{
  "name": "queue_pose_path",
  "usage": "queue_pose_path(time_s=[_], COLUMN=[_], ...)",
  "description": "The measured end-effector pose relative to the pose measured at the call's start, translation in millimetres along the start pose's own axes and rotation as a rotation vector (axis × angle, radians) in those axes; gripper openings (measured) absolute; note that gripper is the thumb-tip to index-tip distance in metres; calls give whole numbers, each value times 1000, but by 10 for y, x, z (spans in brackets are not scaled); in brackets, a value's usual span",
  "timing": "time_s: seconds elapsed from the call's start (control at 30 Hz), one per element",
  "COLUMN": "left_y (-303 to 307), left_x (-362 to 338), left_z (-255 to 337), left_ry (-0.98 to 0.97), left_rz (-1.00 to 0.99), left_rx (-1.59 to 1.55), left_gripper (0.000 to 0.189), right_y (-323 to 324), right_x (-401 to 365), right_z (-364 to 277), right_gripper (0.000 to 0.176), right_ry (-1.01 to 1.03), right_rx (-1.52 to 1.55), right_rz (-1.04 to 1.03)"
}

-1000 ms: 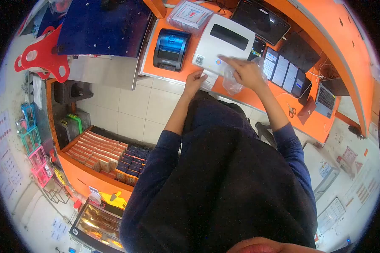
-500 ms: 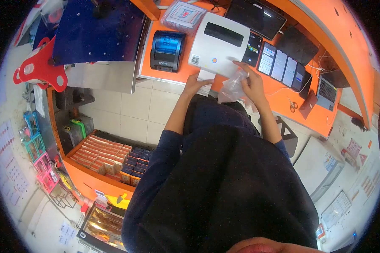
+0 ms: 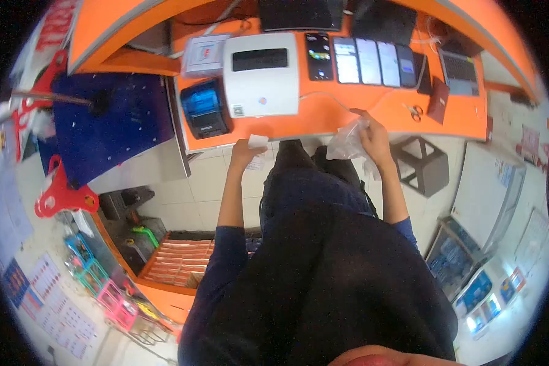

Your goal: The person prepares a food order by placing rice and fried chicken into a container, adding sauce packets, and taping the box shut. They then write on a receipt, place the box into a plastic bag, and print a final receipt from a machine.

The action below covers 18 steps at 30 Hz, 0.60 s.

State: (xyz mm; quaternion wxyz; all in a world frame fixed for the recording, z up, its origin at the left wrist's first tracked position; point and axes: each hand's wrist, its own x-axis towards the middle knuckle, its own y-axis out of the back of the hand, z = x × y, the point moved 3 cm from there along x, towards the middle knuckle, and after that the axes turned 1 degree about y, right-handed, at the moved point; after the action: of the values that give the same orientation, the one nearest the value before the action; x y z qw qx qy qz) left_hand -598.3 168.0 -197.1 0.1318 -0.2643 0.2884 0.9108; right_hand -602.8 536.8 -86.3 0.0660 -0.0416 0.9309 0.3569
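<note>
My left hand (image 3: 244,154) is closed on a white paper slip (image 3: 258,143), in front of the orange counter's edge. A clear plastic bag (image 3: 346,140) hangs from my right hand (image 3: 373,137), whose fingers are pinched on it. Behind my hands, on the counter (image 3: 341,110), sits a white printer (image 3: 261,79). Beside it on the left is a black and blue printer (image 3: 205,110).
Several phones (image 3: 370,62) lie along the counter, with scissors (image 3: 415,112), a dark red wallet-like item (image 3: 438,100) and a laptop (image 3: 459,72) to the right. A plastic-wrapped pack (image 3: 205,55) is at the left. A dark stool (image 3: 419,165) stands below.
The view has turned and shifted. My left hand and the slip have come away from the white printer. My right hand, still holding the bag, is also farther from it.
</note>
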Motion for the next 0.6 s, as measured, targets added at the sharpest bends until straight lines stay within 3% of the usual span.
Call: queue_pose_path(time_s=[0.03, 0.07, 0.13, 0.17, 0.23, 0.3, 0.4, 0.43, 0.47, 0.5, 0.53, 0.6], left_y=[-84, -220, -531, -671, -1075, -1586, -2655, -3076, -3494, -3730, -4207, -4910], left_x=[-101, -122, -6, 22, -6, -129, -520, -788, -1050, -1737, -2025, -2695], left_z=[74, 107, 289, 542, 1078, 1543, 2052, 2181, 2222, 2587, 2504, 2315], left_ry=[9, 3, 95, 69, 78, 7, -254, -428, -579, -735, -649, -787], left_rz=[-105, -130, -171, -200, -319, -420, -503, -448, -440, -499, -605, -737], left_rx=[-189, -171, -640, -611, -903, -942, -580, -371, -120, -125, 49, -102], left_gripper=[48, 48, 40, 40, 39, 40, 39, 29, 27, 29, 37, 47], right_y=[45, 45, -18, 38, 79, 188, 335, 402, 481, 491, 543, 716], right_x=[-183, -405, -789, -946, -1450, -2049, -3026, -3303, -3490, -3745, -4024, -4541], right_z=[175, 383, 840, 900, 1024, 1146, 1307, 1354, 1547, 1639, 1759, 1944], right_gripper=[47, 47, 40, 40, 39, 40, 43, 44, 46, 46, 39, 25], right_ry=[-55, -79, -513, -519, -640, -528, -213, -112, -721, -712, -786, -951], right_rx=[73, 79, 380, 396, 1125, 1107, 925, 839, 1193, 1215, 994, 510], right_rz=[21, 41, 65, 110, 234, 453, 922, 1065, 1079, 1150, 1355, 1691])
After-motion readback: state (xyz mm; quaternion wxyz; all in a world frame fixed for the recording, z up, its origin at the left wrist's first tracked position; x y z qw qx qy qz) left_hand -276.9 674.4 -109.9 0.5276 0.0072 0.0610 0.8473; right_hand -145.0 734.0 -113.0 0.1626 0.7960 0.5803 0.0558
